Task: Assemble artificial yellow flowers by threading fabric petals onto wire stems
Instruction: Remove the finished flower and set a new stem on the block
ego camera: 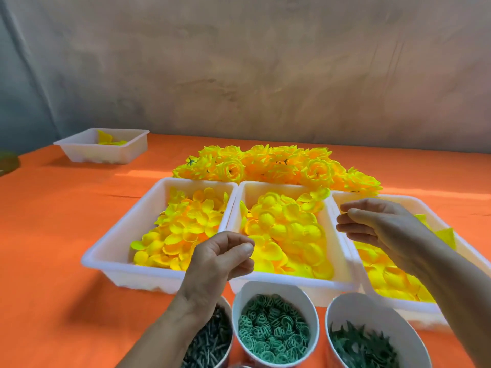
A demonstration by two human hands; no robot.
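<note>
The left hand (223,258) hovers over the middle tray's (324,285) near rim, thumb pressed to forefinger; whether it pinches anything cannot be told. Loose petals (287,224) lie untouched at its 1 o'clock. The right hand (385,227), fingers loosely curled, hangs empty above the right tray (414,201).

An orange cloth (53,248) covered the tabletop from its near edge to its far edge, creased in places, with a strip of sunlight (143,172) lying across it toward the far-left corner. Behind the far edge rose a rough, mottled grey-brown wall (265,62), and a blue-grey sheet (16,75) hung in folds beside it on the left. At the tabletop's left edge sat a dark green thing (8,162), cut off by the frame and too little shown to identify.
</note>
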